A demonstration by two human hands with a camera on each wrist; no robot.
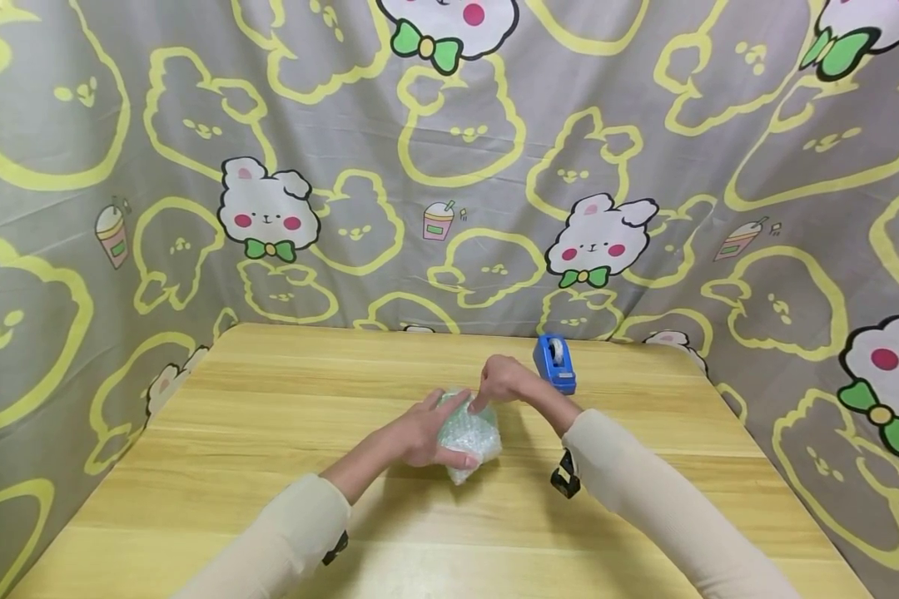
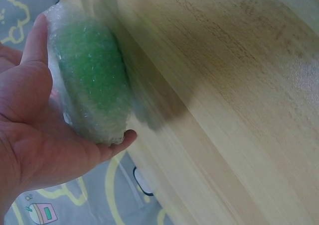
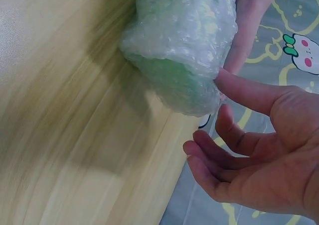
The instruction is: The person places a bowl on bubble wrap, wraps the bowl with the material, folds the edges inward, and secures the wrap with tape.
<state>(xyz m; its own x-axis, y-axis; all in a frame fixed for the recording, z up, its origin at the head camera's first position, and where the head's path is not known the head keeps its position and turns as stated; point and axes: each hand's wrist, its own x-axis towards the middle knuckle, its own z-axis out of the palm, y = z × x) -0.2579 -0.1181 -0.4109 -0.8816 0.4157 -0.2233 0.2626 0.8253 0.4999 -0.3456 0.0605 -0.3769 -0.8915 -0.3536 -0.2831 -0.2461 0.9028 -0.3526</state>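
Observation:
A bundle in clear bubble wrap (image 1: 470, 433) is at mid-table, with something green showing through the plastic; what is inside cannot be made out. My left hand (image 1: 422, 433) grips it from the left, thumb at the near end and fingers at the far end. The left wrist view shows the green side of the bundle (image 2: 92, 68) against that palm. From the far right, my right hand (image 1: 504, 378) touches the wrap. In the right wrist view its thumb (image 3: 249, 91) presses the end of the bundle (image 3: 184, 51), while the other fingers curl loosely beside it.
A blue tape dispenser (image 1: 554, 364) with a roll of tape stands at the back right of the wooden table (image 1: 292, 391), just beyond my right forearm. Grey curtain (image 1: 360, 133) with cartoon animals hangs along the back and both sides.

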